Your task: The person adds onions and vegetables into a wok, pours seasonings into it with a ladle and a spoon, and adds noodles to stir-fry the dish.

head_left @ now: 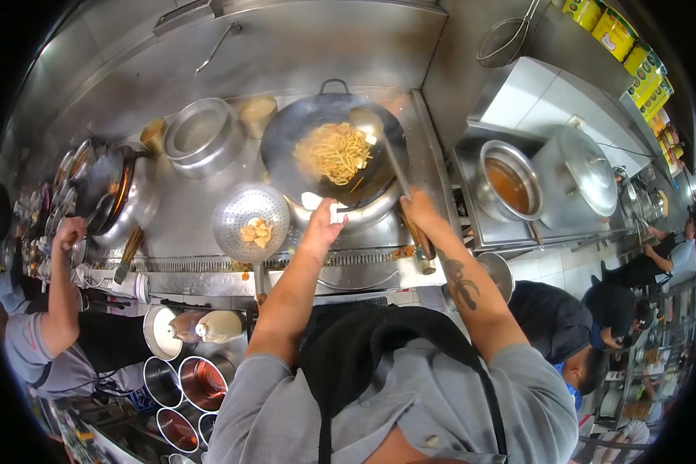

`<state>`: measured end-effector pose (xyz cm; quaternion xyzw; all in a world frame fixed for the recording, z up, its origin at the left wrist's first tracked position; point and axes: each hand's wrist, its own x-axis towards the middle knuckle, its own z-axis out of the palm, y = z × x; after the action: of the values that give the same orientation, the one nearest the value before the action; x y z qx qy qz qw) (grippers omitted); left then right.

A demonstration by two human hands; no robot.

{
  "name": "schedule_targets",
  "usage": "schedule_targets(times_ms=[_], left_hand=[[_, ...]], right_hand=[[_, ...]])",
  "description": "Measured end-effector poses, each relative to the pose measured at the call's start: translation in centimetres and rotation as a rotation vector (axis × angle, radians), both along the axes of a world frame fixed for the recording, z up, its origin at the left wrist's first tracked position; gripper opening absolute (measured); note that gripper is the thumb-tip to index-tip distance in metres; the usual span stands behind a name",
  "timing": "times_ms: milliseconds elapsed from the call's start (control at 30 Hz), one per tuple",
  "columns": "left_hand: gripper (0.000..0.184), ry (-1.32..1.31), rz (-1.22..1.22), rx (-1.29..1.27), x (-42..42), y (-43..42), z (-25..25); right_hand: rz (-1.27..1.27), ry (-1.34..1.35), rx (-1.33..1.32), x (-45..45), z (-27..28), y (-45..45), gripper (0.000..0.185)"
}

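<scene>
A dark wok sits on the range with noodles in its middle, and steam blurs their left side. My left hand is closed on a white cloth at the wok's near rim. To the right, my right hand is wrapped round the long handle of a ladle. The ladle's bowl lies inside the wok at the far right of the noodles, beside some pale pieces. Left of my left hand rests a perforated strainer holding light-brown chunks.
A large metal pot stands left of the wok. On the right are a pot of brown broth and a big lidded pot. A co-worker's arm is at left; squeeze bottles stand below the range.
</scene>
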<state>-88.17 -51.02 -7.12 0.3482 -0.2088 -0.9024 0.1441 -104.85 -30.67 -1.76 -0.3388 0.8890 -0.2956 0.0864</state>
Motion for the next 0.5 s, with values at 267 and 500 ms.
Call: schedule_targets(times_ms=[267,500], left_hand=[[0.03,0.008,0.01,0.086,0.4,0.1,1.2],[0.016,-0.014,-0.028,0.149,-0.1,-0.5,1.3]], right_hand=[[-0.051,-0.487,-0.126,-1.3,4.3,-3.1,0.02],[0.085,-0.146,0.029,0.2,3.5,-9.7,0.033]])
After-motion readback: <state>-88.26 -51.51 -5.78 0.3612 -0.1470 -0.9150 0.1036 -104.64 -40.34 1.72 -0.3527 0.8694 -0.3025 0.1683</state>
